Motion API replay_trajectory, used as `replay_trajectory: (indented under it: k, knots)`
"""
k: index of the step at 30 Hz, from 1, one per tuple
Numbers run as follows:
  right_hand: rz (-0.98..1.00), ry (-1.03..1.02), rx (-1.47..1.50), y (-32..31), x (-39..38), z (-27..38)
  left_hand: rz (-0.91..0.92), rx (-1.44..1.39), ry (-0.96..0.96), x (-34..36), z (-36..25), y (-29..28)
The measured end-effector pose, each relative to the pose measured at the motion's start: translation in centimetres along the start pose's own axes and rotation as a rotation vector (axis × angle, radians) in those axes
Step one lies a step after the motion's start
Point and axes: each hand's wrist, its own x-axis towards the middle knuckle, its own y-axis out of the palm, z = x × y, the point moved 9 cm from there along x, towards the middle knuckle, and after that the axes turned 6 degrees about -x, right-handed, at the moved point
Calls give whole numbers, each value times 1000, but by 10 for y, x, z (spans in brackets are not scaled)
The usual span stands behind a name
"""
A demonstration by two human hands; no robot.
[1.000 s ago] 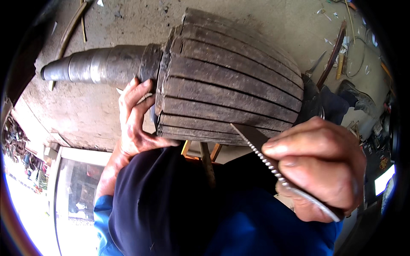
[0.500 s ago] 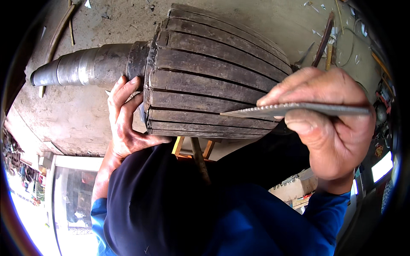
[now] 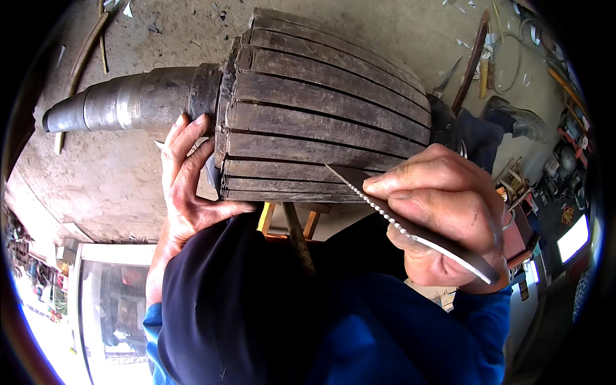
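A large barrel-shaped drum [image 3: 333, 119] with dark lengthwise slats and narrow grooves lies across the view. A stepped metal shaft [image 3: 138, 102] sticks out of its left end. My left hand [image 3: 186, 173] rests at that end, fingers spread, two fingertips by the shaft's collar and the thumb along the drum's lower edge. Closed in my right hand [image 3: 449, 212] is a flat, pointed blade [image 3: 410, 231] with a notched edge. Its tip is over the lower slats; whether it touches them I cannot tell.
Below the drum a wooden stick [image 3: 296, 237] and a yellowish wooden frame [image 3: 264, 218] show beside my dark-clad leg. A shoe [image 3: 523, 119] stands on the floor at right, near wooden strips [image 3: 475, 58] and paper scraps. A curved rod [image 3: 86, 54] lies at upper left.
My right hand has moved down and left and turned, so the blade now slants down to the right with its notched edge showing. My left hand has stayed in place.
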Motion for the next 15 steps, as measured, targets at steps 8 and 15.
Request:
replay_trajectory:
  k: [8, 15]
  knots:
    - [-63, -81, -191, 15, -14, 8, 3, -1, 9, 0, 0, 4]
    - [95, 89, 19, -5, 6, -8, -3, 29, 21, 2, 0, 6]
